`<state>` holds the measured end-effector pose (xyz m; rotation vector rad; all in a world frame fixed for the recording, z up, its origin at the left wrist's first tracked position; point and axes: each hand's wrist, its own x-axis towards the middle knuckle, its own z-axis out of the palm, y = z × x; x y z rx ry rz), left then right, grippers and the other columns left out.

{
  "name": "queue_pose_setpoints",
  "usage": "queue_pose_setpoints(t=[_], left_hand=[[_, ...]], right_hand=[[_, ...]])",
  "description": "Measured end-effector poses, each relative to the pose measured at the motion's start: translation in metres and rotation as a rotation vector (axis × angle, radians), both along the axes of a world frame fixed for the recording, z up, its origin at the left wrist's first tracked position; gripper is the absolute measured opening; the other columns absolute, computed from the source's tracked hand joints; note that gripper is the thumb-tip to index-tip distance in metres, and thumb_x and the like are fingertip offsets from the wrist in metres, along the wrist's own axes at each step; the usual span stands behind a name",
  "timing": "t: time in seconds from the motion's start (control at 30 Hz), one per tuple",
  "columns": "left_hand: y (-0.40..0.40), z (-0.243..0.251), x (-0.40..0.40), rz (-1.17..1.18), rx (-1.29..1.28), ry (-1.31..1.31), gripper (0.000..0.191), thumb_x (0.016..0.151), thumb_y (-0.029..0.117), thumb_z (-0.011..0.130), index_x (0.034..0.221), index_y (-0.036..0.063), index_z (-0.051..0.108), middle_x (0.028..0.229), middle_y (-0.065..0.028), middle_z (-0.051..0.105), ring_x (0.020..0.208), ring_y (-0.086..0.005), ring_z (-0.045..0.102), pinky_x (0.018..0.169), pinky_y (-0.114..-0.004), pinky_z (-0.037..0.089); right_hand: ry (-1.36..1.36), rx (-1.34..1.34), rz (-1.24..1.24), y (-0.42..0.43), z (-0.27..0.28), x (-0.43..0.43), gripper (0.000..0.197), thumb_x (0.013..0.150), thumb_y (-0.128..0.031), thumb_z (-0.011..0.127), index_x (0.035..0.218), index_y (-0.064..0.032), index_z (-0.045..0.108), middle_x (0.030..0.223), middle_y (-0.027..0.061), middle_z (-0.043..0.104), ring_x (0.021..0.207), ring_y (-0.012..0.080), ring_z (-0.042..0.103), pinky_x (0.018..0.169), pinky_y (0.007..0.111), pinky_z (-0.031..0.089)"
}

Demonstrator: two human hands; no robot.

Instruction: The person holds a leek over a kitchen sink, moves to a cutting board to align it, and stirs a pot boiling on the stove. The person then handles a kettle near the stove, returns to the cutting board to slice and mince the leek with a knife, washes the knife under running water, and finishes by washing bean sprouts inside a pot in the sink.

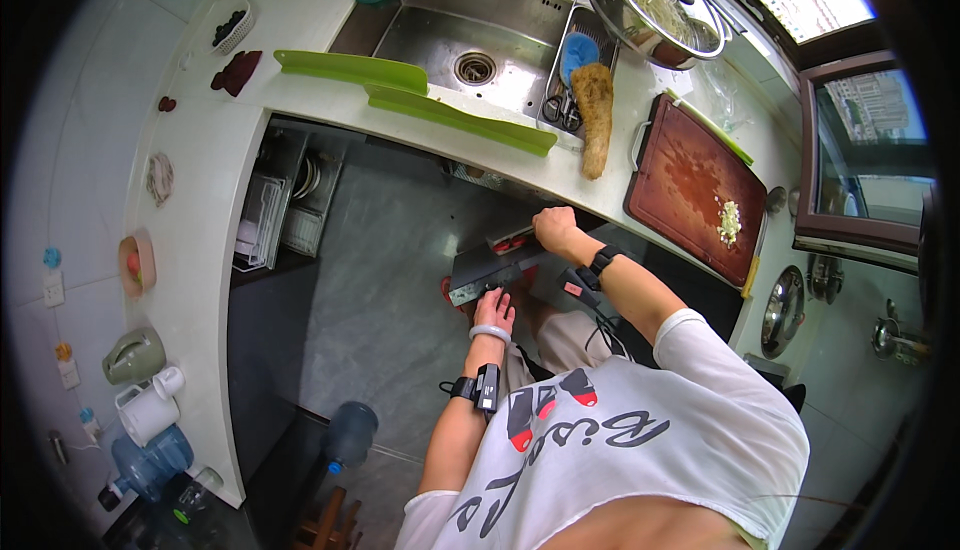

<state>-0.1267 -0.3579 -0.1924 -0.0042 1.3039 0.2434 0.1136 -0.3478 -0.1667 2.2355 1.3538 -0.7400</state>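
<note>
Below the counter's edge, a dark drawer [487,269] stands pulled out, with red items partly visible inside. My left hand [495,312], with a pale bracelet at its wrist, is at the drawer's front, fingers apart. Curled at the drawer's far right side is my right hand [556,227]; whether it grips anything is hidden. On the counter above lies a brown cutting board [682,175] bearing chopped pale pieces [729,222]. A long brown root vegetable [596,122] rests partly on the sink rack beside a blue item [579,53] and scissors [562,111].
Two green guards [461,119] line the front of the steel sink [480,32]. A lidded pot [660,14] stands behind the board. At left, an open dish rack drawer [281,205] juts out. A water bottle [351,430] and wooden stool [326,524] are on the floor.
</note>
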Motion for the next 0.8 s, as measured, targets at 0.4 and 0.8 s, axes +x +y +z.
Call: queue_pose_setpoints(t=[0.4, 0.8], left_hand=[[0.026, -0.008, -0.027, -0.121, 0.002, -0.012, 0.015, 0.087, 0.022, 0.068, 0.101, 0.0176, 0.065, 0.109, 0.0075, 0.066, 0.101, -0.0131, 0.06, 0.09, -0.039, 0.044], [0.178, -0.058, 0.016, -0.343, 0.106, 0.039, 0.019, 0.083, 0.028, 0.066, 0.098, 0.0179, 0.061, 0.099, 0.0065, 0.065, 0.095, -0.0157, 0.059, 0.088, -0.043, 0.041]], right_hand=[[0.106, 0.116, -0.056, -0.012, -0.077, -0.019, 0.024, 0.087, -0.014, 0.06, 0.104, -0.0086, 0.076, 0.111, 0.0146, 0.073, 0.107, 0.0313, 0.069, 0.09, 0.042, 0.054], [0.908, 0.721, -0.604, -0.087, 0.075, -0.008, 0.042, 0.095, -0.03, 0.06, 0.124, -0.0005, 0.065, 0.116, 0.0197, 0.07, 0.109, 0.033, 0.066, 0.097, 0.039, 0.049]])
